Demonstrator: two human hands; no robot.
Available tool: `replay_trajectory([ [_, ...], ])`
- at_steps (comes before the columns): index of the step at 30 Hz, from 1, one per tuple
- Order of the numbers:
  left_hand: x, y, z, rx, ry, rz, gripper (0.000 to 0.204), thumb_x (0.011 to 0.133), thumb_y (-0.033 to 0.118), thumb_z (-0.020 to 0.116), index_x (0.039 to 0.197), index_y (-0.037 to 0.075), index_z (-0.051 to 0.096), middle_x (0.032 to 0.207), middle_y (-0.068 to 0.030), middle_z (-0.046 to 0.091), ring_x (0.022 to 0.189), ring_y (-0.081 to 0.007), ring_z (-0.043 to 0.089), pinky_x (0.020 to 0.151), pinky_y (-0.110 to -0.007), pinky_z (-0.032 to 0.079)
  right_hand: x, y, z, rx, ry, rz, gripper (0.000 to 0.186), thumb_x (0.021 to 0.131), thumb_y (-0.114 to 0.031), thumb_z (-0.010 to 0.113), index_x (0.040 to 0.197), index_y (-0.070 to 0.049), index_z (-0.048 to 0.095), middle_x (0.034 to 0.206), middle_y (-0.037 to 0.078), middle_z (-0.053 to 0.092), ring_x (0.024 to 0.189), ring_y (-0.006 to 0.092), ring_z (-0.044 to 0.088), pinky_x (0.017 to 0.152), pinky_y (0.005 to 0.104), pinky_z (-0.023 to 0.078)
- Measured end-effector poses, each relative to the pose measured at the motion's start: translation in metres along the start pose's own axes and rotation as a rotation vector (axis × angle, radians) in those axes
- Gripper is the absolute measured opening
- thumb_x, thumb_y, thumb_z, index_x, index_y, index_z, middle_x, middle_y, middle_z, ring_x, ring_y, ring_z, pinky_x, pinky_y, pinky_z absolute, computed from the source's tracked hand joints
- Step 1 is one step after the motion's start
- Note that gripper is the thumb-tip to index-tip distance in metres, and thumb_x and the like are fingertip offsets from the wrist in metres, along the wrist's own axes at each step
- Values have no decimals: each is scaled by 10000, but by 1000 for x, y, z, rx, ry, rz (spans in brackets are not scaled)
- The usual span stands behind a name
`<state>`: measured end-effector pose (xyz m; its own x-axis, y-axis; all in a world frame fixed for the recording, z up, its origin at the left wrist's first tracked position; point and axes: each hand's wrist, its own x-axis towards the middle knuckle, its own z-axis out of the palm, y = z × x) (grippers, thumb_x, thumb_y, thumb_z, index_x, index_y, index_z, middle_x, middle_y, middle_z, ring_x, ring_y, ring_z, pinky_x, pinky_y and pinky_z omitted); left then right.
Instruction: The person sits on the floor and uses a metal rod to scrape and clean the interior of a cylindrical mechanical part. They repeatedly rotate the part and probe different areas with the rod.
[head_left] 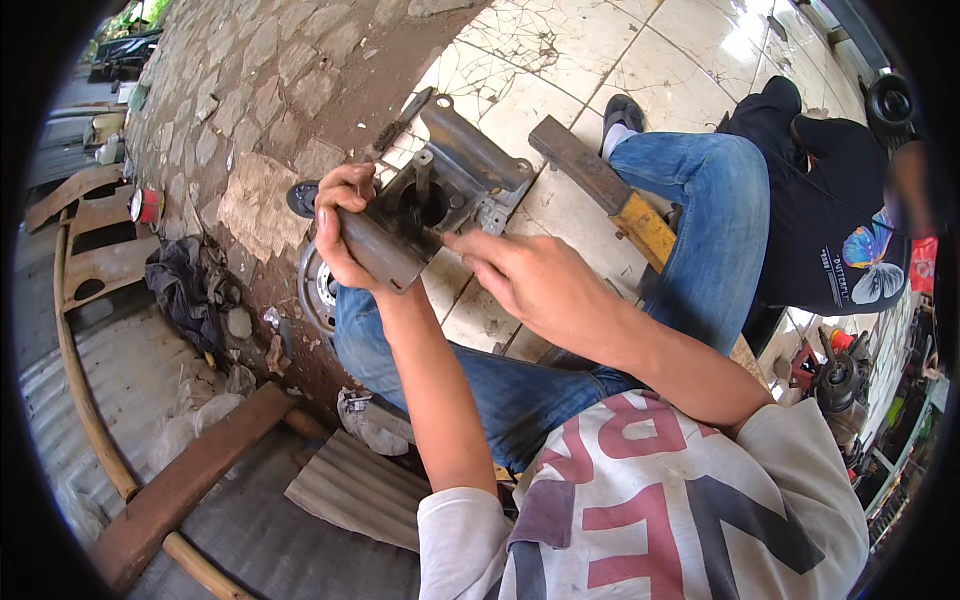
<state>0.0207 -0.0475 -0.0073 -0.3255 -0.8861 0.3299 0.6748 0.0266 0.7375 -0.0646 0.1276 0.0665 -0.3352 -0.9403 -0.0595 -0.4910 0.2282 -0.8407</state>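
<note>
left hand (pixel 340 225) grips grey metal part (pixel 435 195) | right hand (pixel 530 280) half open, fingertip in its hollow | red-white can (pixel 147 206) far left | part's underside hidden

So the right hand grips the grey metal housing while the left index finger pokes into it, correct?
Not quite: in the head view the hands are swapped. The left hand grips the grey metal housing, while the right hand's index finger pokes into it.

Your left hand (pixel 340 225): raised, fingers curled in a firm grip, forearm upright; your right hand (pixel 530 280): just beside it, index finger extended leftward.
</note>
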Motion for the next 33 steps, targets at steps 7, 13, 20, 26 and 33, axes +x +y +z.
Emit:
replay_trajectory([
  [7,-2,2,6,-15,39,0,350,932,310,379,810,36,560,976,-176,552,970,-256,504,946,-418,388,-3,6,0,-48,14,-53,278,924,-141,586,1197,-98,621,791,168,688,708,355,679,598,445,541],
  [13,1,1,-1,-39,-10,-4,337,922,303,394,817,33,568,985,-178,556,989,-275,513,981,-438,378,-13,22,13,-58,143,-137,333,906,-159,619,1239,-149,623,764,100,670,636,292,661,566,401,540],
  [20,6,1,-12,-56,-74,-13,340,914,307,405,826,31,583,1018,-186,574,990,-289,528,986,-442,383,-26,34,19,-13,132,-149,430,836,-27,685,1250,-139,653,800,116,653,639,256,628,590,367,522],
  [26,4,4,-4,1,-35,-19,346,916,340,430,815,58,604,962,-140,585,943,-259,534,977,-439,398,-32,50,21,40,239,-196,414,811,-39,719,1210,-138,670,837,99,674,669,236,637,610,355,528],
  [33,4,3,-6,-12,-48,-31,358,928,341,421,827,57,615,993,-151,604,986,-277,558,967,-436,402,-32,55,27,84,291,-159,300,833,-127,727,1128,-153,684,884,67,662,739,244,658,655,351,549],
])
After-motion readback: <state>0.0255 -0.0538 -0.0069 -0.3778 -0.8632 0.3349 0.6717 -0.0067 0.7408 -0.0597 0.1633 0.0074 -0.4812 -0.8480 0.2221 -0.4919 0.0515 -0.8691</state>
